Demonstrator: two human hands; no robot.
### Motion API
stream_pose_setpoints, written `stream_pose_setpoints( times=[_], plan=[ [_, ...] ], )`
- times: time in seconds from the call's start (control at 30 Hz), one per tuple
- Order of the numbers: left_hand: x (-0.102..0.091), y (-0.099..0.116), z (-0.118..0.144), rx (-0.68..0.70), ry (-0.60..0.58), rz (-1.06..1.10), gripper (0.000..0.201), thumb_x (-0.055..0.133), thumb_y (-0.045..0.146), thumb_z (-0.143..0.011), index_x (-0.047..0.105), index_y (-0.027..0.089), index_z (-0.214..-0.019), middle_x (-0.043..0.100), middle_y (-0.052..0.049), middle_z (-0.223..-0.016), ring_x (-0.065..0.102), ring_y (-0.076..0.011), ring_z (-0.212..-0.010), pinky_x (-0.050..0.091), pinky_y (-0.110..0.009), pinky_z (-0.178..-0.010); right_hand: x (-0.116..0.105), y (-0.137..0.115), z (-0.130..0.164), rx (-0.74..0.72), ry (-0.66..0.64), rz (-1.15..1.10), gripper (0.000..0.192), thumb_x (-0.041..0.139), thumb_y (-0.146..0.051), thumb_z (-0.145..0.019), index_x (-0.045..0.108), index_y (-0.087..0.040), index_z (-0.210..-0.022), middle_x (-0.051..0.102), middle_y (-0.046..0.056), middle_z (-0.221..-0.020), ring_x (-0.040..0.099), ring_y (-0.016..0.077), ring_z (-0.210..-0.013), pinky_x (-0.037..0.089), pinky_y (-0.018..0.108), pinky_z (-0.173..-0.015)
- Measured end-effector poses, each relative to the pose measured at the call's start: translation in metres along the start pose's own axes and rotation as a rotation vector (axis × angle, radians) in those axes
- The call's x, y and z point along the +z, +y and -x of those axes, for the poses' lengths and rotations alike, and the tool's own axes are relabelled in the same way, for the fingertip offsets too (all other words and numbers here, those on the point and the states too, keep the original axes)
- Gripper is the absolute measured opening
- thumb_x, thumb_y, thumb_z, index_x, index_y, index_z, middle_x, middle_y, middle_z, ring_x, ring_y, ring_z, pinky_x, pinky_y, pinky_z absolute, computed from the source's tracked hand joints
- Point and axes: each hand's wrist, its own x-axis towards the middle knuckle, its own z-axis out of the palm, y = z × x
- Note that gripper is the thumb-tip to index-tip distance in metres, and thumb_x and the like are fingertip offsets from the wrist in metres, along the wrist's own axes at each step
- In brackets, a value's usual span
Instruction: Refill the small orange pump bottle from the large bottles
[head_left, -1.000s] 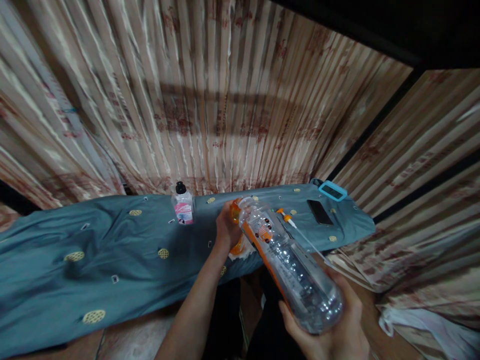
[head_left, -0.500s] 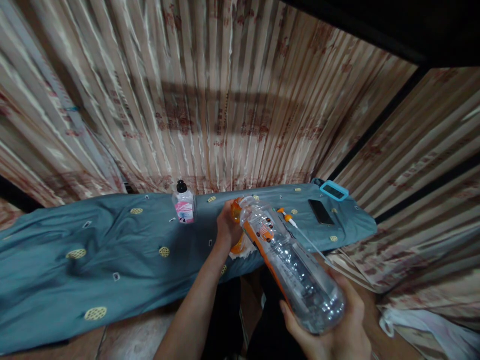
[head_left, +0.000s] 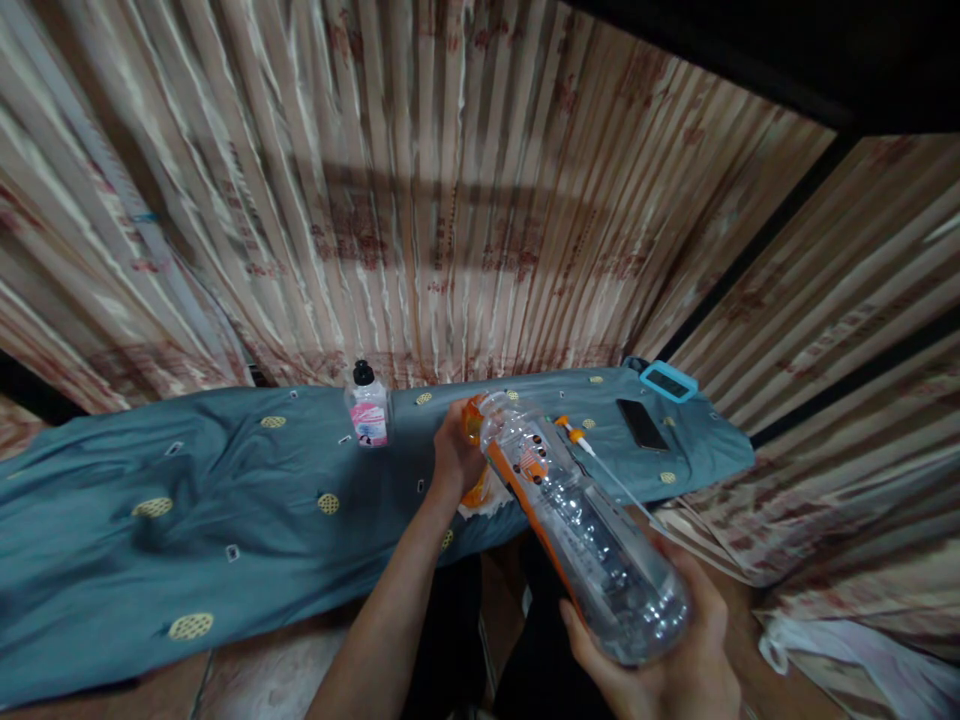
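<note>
A large clear plastic bottle [head_left: 581,530] with an orange-edged label lies tilted across my lap, its neck toward the upper left and its base toward me. My right hand [head_left: 675,650] cups the base, thumb on one side and fingers round the other. At the neck end, my left hand [head_left: 456,455] is closed around the bottle, where a translucent orange part [head_left: 472,420] shows; most of its fingers are hidden. Just under that hand lies an orange-and-white thing [head_left: 484,492], too covered to name. Right of the bottle's neck rests a pump head [head_left: 576,436], orange and white, with a long thin tube.
On the blue patterned cloth [head_left: 247,480] stands a small bottle [head_left: 369,410] with a black cap and pink label. A dark phone [head_left: 642,425] and a blue-framed device [head_left: 669,381] lie at the right end. Curtains [head_left: 450,200] hang behind; a white bag [head_left: 847,645] is at lower right.
Both hands and the bottle stay almost in place. The bottle's base and my right hand have shifted very slightly.
</note>
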Motion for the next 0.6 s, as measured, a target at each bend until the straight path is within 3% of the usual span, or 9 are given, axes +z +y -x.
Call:
stream_pose_setpoints(
  times=[0.6],
  plan=[
    [-0.0004, 0.0006, 0.0007, -0.034, -0.005, 0.002, 0.027, 0.075, 0.031, -0.073, 0.064, 0.021, -0.096, 0.072, -0.002, -0.091, 0.068, -0.0194, -0.081, 0.053, -0.034, -0.079, -0.0015, -0.0025, -0.0007, 0.042, 0.003, 0.014, 0.102, 0.063, -0.084, -0.054, 0.046, -0.022, -0.134, 0.068, 0.013, -0.108, 0.070, 0.0364, -0.090, 0.055, 0.045, -0.070]
  ],
)
